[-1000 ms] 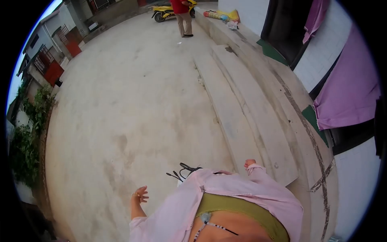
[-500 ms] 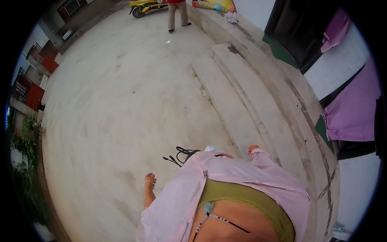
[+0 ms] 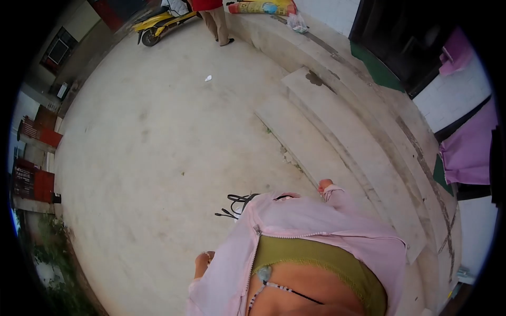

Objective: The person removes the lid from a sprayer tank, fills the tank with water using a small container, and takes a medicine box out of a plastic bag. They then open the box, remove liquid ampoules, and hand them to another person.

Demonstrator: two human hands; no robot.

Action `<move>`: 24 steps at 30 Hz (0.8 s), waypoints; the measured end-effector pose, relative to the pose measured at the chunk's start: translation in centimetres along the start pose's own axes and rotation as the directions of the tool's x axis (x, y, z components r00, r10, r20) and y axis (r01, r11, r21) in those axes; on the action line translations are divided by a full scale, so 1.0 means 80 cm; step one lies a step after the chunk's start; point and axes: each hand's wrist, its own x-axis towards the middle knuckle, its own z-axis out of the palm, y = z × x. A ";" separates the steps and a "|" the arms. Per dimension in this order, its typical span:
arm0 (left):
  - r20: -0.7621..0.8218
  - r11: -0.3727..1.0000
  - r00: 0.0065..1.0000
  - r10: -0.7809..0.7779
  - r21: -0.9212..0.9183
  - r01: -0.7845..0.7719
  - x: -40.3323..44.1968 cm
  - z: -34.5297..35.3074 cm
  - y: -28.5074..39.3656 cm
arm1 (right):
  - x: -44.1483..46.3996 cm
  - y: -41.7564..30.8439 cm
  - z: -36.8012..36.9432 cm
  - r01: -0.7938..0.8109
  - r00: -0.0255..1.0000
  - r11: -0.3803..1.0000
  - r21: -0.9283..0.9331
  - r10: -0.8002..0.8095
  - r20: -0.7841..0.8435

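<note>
My left hand (image 3: 204,259) hangs low beside the pink jacket (image 3: 300,216), with a bracelet at the wrist. The jacket partly covers it and its fingers are not clearly visible. On the other side, my right hand (image 3: 325,184) sticks out of its pink sleeve with the fingers curled closed, and nothing shows in it. It is above the edge of the concrete steps (image 3: 337,142). Thin black cords (image 3: 240,200) stick out ahead of the jacket front. A beaded necklace with a grey-blue pendant (image 3: 264,274) hangs over the green top (image 3: 311,253).
Pale concrete ground (image 3: 142,142) stretches ahead. A person in a red top and tan trousers (image 3: 216,23) stands by a yellow scooter (image 3: 158,23). Purple curtains (image 3: 469,147) hang at doorways on the right. Plants (image 3: 58,258) and red gates (image 3: 42,184) line the left.
The view has moved forward and turned; the person and scooter appear further left. My left hand has gone lower and partly behind the jacket. My right hand has shifted slightly up and left.
</note>
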 end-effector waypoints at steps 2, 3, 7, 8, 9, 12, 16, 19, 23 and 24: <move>-0.010 0.983 1.000 -0.024 -0.180 0.022 0.061 0.002 -0.005 | -0.002 -0.151 0.001 -0.039 0.999 0.940 0.338 0.030 0.032; -0.003 0.973 0.999 -0.042 -0.227 0.040 0.086 -0.003 0.006 | 0.025 -0.210 -0.004 0.037 0.999 0.921 0.389 -0.049 0.023; 0.022 0.984 0.998 -0.063 -0.166 0.066 0.186 -0.067 0.120 | 0.104 -0.402 0.006 0.104 0.993 0.866 0.489 -0.064 -0.099; 0.019 0.989 0.999 -0.042 -0.141 0.044 0.212 -0.092 0.159 | 0.121 -0.430 0.019 0.110 0.992 0.874 0.474 -0.068 -0.104; 0.021 0.993 1.000 -0.013 -0.119 0.016 0.237 -0.120 0.210 | 0.139 -0.470 0.024 0.136 0.988 0.877 0.461 -0.087 -0.126; -0.022 0.992 0.997 0.076 -0.095 -0.078 0.301 -0.207 0.392 | 0.262 -0.462 0.054 0.150 0.989 0.985 0.082 -0.149 -0.016; -0.231 0.917 0.904 0.360 -0.092 -0.389 0.386 -0.328 0.705 | 0.276 -0.519 0.046 0.017 0.996 0.924 0.382 0.018 -0.087; -0.280 0.742 0.709 0.648 0.022 -0.670 0.404 -0.374 0.946 | 0.304 -0.537 0.037 0.027 1.000 0.988 -0.151 -0.027 -0.002; -0.180 0.626 0.603 0.777 0.121 -0.770 0.377 -0.336 1.201 | 0.359 -0.583 0.005 -0.036 0.999 0.974 -0.223 0.037 0.002; -0.150 0.590 0.573 0.806 0.115 -0.799 0.364 -0.322 1.239 | 0.366 -0.595 0.009 -0.140 0.987 0.953 0.269 0.156 -0.039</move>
